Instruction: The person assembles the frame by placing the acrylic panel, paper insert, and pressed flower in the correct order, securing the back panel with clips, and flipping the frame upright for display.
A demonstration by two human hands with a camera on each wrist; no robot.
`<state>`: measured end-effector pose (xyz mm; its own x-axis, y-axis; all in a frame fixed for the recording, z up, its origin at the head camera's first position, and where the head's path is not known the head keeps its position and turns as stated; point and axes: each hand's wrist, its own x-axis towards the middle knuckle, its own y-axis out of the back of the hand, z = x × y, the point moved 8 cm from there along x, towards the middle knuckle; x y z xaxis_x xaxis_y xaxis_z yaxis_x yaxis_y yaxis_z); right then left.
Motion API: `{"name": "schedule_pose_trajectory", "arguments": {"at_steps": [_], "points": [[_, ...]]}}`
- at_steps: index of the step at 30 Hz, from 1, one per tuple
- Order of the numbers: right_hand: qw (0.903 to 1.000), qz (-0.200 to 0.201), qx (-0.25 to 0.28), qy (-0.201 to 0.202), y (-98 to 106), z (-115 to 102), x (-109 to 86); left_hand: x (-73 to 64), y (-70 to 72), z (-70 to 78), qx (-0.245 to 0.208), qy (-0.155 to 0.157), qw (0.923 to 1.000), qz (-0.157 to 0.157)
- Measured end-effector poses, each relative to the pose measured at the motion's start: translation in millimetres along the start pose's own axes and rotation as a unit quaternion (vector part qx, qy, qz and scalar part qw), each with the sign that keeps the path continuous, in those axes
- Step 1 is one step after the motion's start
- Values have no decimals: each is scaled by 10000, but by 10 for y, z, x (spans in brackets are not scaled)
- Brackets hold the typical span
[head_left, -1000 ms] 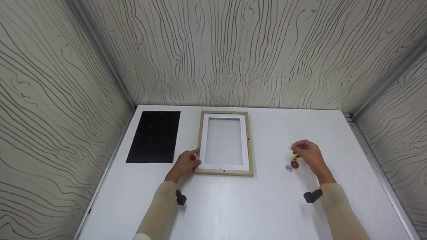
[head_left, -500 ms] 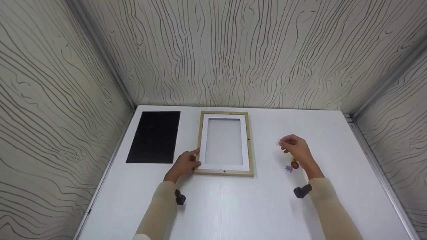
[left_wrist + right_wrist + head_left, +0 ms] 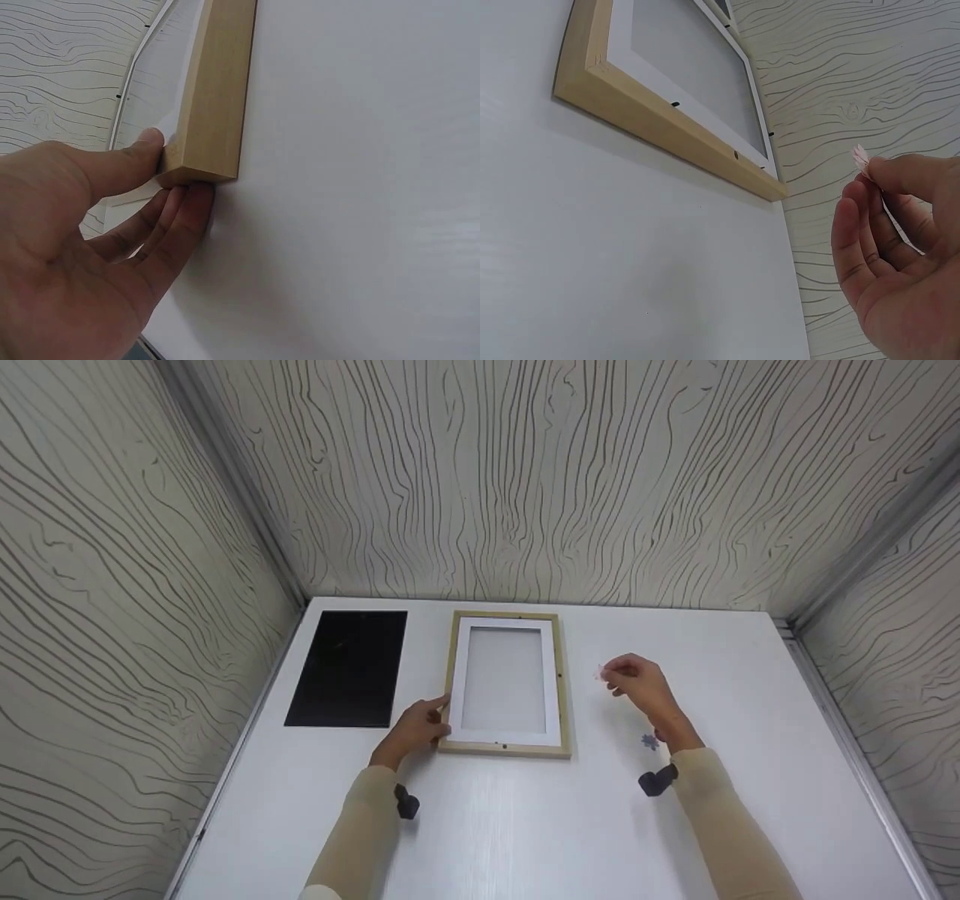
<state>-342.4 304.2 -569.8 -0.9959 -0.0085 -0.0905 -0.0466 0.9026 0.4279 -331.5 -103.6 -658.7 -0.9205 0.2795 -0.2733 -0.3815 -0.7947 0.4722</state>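
A pale wooden picture frame [image 3: 565,720] with a white mat [image 3: 553,690] lies on the white table. My left hand [image 3: 411,727] grips its lower left side; in the left wrist view the thumb presses the top edge and the fingers [image 3: 176,232] reach against the side near the table. Right of the frame, my right hand [image 3: 641,686] pinches a small pale pink flower [image 3: 861,157] between thumb and fingertips, held above the table. Below that hand a small purple flower [image 3: 649,742] lies on the table. A red flower [image 3: 659,733] is mostly hidden behind the right wrist.
A flat black panel [image 3: 346,669] lies left of the frame on the table [image 3: 480,825]. Wood-grain patterned walls [image 3: 480,480] stand at the back and both sides. Small dark tabs [image 3: 736,154] show along the frame's edge.
My right hand has moved left toward the frame with the pink flower, and its wrist now covers the yellow flower and most of the red one. My left hand has stayed on the frame.
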Motion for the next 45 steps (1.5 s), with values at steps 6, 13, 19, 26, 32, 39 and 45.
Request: {"name": "schedule_pose_trajectory", "arguments": {"at_steps": [6,13,19,26,32,39,45], "points": [[9999,-59,100,109,-126,-93,76,13,7,-14,-4,17,10000,-27],[9995,-175,202,136,-280,-162,169,19,4,-26,51,-6,10000,-56],[9991,-244,338,108,-416,-177,210,14,-1,-5,62,-96,9998,-147],[9985,-306,421,154,-583,-219,280,8,3,-3,75,-75,9999,-134],[9978,-380,526,152,-746,-271,348,3,5,8,60,-85,9999,-84],[9981,-477,378,57,-954,-327,372,7,2,-16,67,-18,9999,-87],[9981,-496,355,-60,-1093,-331,405,16,4,-31,-26,-14,10000,-88]]}}
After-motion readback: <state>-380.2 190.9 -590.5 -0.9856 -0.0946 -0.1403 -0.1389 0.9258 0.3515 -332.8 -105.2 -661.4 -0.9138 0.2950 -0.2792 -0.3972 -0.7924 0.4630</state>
